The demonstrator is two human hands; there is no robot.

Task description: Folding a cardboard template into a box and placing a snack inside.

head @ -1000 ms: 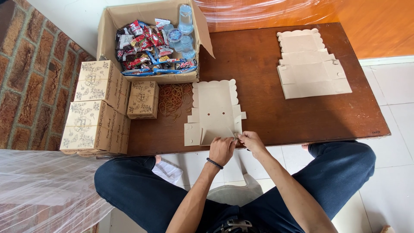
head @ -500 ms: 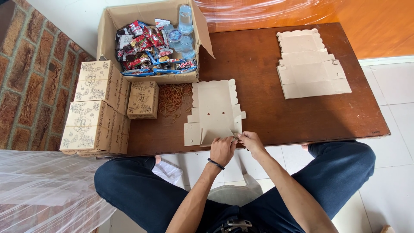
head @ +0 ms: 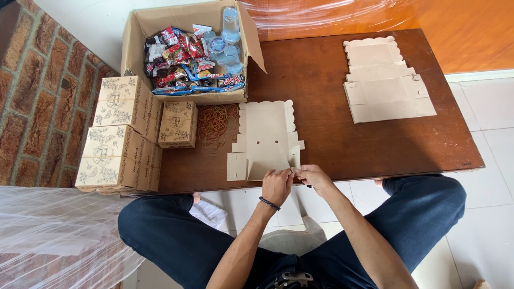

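Lying flat on the brown table [head: 332, 85], the unfolded cardboard box blank [head: 265, 140] runs lengthwise away from the person, scalloped edge at the far end, near edge at the table's front. The left hand [head: 277, 185] and right hand [head: 313, 176] meet at that near edge, fingers pinched together on its flap. Just left lie rubber bands [head: 214, 124] and a small folded box [head: 178, 124]; beyond, an open carton of snacks [head: 187, 53].
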